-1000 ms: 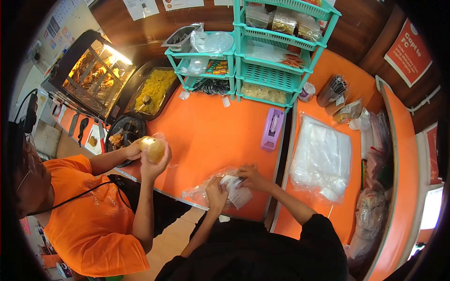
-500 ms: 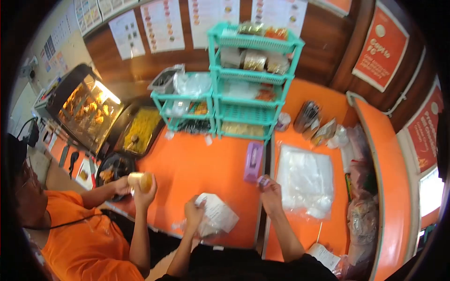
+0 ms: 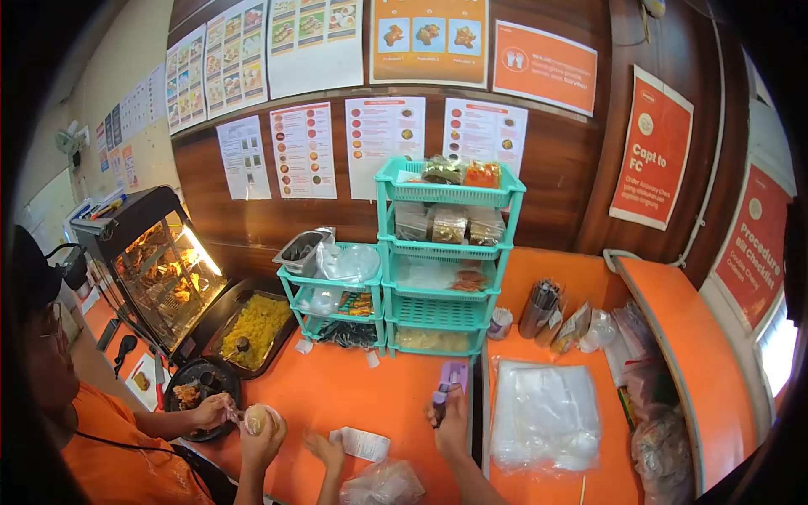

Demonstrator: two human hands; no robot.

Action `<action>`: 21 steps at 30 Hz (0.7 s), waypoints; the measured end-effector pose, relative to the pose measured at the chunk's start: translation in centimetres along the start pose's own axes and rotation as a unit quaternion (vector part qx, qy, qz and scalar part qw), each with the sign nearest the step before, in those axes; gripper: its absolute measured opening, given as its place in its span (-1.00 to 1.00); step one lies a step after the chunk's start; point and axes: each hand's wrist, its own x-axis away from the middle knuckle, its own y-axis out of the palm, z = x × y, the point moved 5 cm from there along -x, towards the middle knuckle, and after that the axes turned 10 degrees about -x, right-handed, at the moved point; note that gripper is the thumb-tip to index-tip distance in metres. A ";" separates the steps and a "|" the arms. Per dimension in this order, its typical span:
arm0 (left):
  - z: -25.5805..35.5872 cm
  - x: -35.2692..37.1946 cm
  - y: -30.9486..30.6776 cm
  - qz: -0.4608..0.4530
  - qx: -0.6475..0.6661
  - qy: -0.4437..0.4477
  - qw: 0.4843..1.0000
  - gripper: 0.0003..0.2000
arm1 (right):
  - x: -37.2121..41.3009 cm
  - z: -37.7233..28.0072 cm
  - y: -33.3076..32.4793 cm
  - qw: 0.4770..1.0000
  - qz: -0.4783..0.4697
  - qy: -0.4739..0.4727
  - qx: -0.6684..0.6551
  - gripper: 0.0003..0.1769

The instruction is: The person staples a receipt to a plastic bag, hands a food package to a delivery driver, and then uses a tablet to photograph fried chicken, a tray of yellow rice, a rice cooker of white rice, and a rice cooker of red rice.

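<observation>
Orange counter (image 3: 337,383) fronts brown wall (image 3: 560,189); left grip (image 3: 326,453) wide, right grip (image 3: 453,423) holding something dark (image 3: 439,402).

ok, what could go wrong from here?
1. The receipt by the left hand shows no clear grip on it, so it might get parted from the plastic bag near it.
2. A co-worker's hand works close to the left hand; they could bump.
3. The right hand, holding a small dark item at the purple dispenser, might knock it.
</observation>
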 end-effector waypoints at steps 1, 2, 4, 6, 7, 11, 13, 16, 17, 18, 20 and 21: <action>1.2 0.4 -0.1 0.057 -0.132 0.056 0.988 -0.81 | 1.2 0.4 0.3 1.000 0.009 -0.001 -0.002 -0.58; 2.4 1.2 0.2 0.067 -0.130 0.060 0.987 -0.81 | 2.4 0.5 0.7 0.997 -0.005 -0.021 0.074 -0.60; 2.4 -7.7 -10.1 0.072 -0.557 0.257 0.786 -0.79 | 5.3 0.8 1.0 0.976 -0.064 -0.018 0.206 -0.72; 1.3 -11.5 -19.6 0.068 -0.854 0.351 0.377 -0.74 | 8.6 -1.3 2.4 0.952 -0.049 -0.072 0.292 -0.76; 1.0 -9.7 -20.1 0.055 -0.929 0.344 0.128 -0.72 | 10.3 -2.5 3.6 0.916 -0.051 -0.122 0.379 -0.79; 0.2 -7.8 -23.5 -0.039 -0.942 0.312 0.120 -0.71 | 16.9 -6.2 3.8 0.869 0.089 -0.261 0.410 -0.84; 0.2 -6.5 -25.1 -0.019 -0.963 0.232 0.132 -0.72 | 19.7 -7.6 3.7 0.854 0.154 -0.273 0.416 -0.87; 0.2 -3.9 -28.7 0.052 -0.928 0.174 0.324 -0.76 | 25.2 -7.8 0.8 0.862 0.274 -0.312 0.292 -0.86; 0.4 -2.7 -30.0 0.105 -0.854 0.210 0.464 -0.77 | 27.2 -8.4 -0.7 0.867 0.323 -0.341 0.167 -0.81; 2.0 -1.2 -31.7 0.148 -0.828 0.163 0.516 -0.64 | 29.5 -9.8 0.3 0.862 0.343 -0.364 0.083 -0.82; 1.1 2.6 -34.3 0.174 -0.815 0.092 0.546 -0.60 | 34.0 -9.5 -0.2 0.833 0.383 -0.400 0.005 -0.82; 0.3 4.2 -35.9 0.185 -0.798 0.039 0.572 -0.56 | 35.9 -9.5 -0.5 0.810 0.397 -0.424 -0.078 -0.82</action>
